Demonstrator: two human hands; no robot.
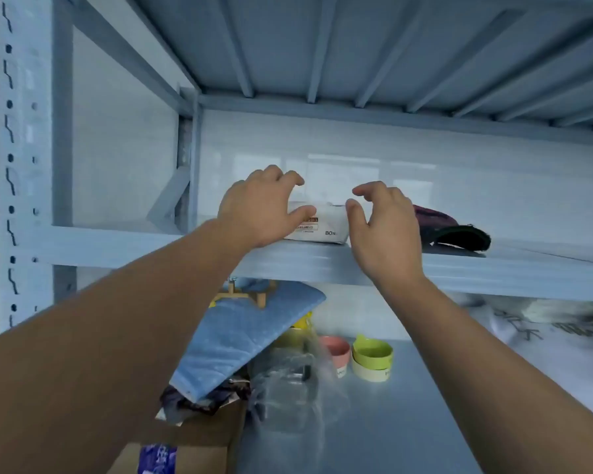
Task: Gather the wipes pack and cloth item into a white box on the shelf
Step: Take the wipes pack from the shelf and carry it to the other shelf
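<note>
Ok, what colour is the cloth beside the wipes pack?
Dark maroon with a black edge, seen in the head view: cloth.

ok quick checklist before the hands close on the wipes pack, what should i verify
1. Pack reachable: ok. The wipes pack lies at the front edge of the shelf.
2. Hands bracket it: ok. Left hand at its left end, right hand at its right.
3. Grip made: not ok. Both hands are open, fingers curled above the pack; contact cannot be told.
4. Cloth free to take next: ok. The dark cloth lies alone to the right of the pack.
5. White box ready: cannot tell. None is clearly in view.
6. Headroom for lifting: ok. Open space above the pack to the shelf above.
</note>
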